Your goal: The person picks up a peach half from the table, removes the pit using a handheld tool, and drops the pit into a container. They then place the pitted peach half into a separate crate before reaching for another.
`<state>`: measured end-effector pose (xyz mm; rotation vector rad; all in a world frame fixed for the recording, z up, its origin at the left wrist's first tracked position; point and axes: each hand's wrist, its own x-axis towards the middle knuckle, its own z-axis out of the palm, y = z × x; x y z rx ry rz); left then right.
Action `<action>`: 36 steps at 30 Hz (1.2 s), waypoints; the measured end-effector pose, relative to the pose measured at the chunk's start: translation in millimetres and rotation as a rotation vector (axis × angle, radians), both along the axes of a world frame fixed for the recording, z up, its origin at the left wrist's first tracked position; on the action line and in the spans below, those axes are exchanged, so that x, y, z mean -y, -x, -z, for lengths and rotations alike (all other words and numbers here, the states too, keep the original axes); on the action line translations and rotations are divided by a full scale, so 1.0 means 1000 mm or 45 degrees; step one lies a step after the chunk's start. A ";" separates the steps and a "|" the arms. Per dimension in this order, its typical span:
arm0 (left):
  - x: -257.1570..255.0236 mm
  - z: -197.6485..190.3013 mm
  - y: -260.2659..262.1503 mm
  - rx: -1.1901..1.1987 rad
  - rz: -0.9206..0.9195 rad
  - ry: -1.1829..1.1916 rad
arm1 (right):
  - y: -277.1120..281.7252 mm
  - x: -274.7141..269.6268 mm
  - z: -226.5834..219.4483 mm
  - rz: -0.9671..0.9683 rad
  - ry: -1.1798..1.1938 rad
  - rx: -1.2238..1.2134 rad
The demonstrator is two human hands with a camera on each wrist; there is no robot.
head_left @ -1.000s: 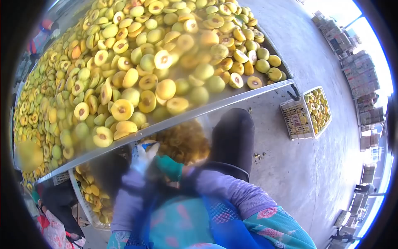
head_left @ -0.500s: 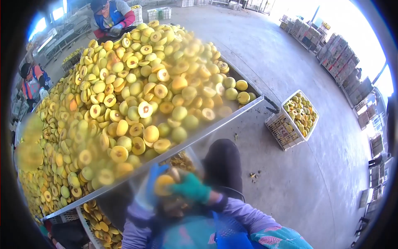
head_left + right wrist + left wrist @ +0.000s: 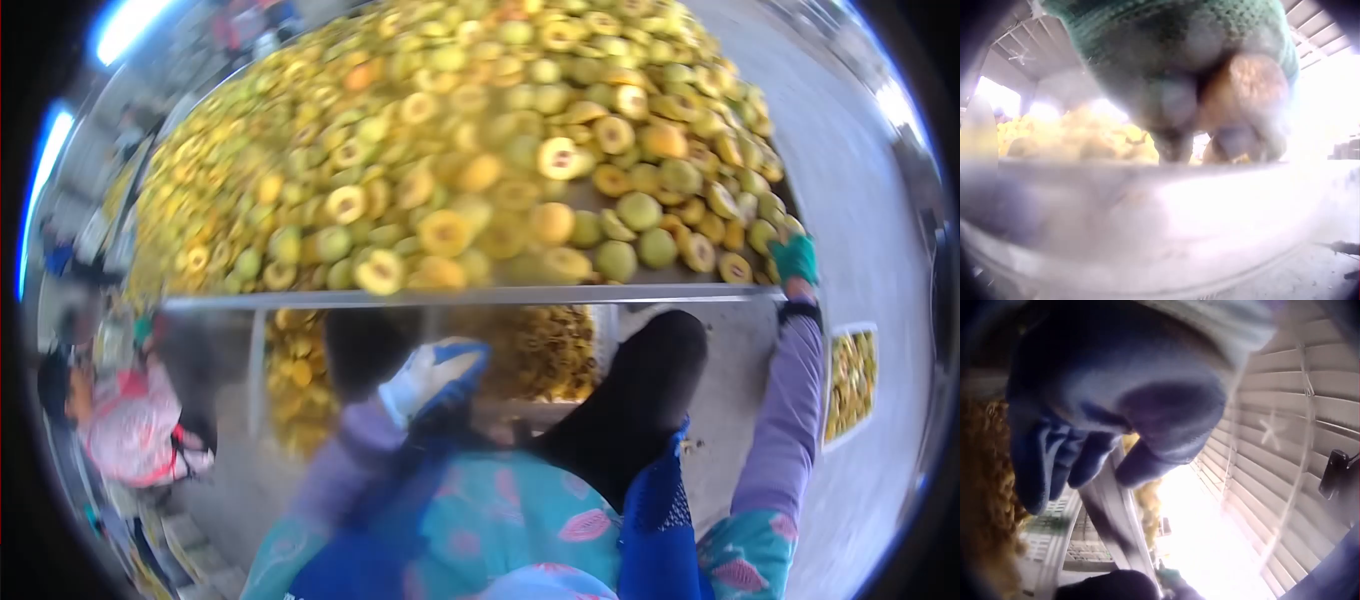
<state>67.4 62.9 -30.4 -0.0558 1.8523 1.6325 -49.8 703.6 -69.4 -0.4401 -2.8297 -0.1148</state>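
Observation:
A metal-edged table holds a large heap of yellow-green halved peaches, many cut side up with reddish-brown centres. In the head view my right hand, in a green knit glove, reaches to the table's right front corner beside the peaches. The right wrist view has its fingers bent down at the rim, with a blurred brownish, rounded shape under the palm; I cannot tell whether it is held. Below the front edge hangs my left hand, in a blue-and-white glove. Its fingers are loosely bent around nothing.
Under the table, a container of brownish-yellow pieces stands in front of my knees. Left of it is a crate of peach pieces. Another full crate stands on the floor at right. A person in pink is at left.
Both hands were together over the container, around a peach half at half a second ago. Now they are apart: the right has gone out to the table corner, the left is without fruit.

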 end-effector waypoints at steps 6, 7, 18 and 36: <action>0.080 -0.049 0.073 -1.212 0.039 1.767 | -0.019 0.138 -0.101 0.186 1.075 -0.174; 0.071 -0.051 0.091 -0.825 -0.086 1.614 | -0.023 0.173 -0.109 0.235 1.015 -0.068; 0.075 -0.031 0.045 -0.965 -0.401 -0.102 | -0.129 0.549 -0.057 -0.980 1.555 0.040; 0.033 0.016 0.014 -1.431 -0.809 0.174 | -0.153 0.577 -0.031 -0.714 1.430 -0.145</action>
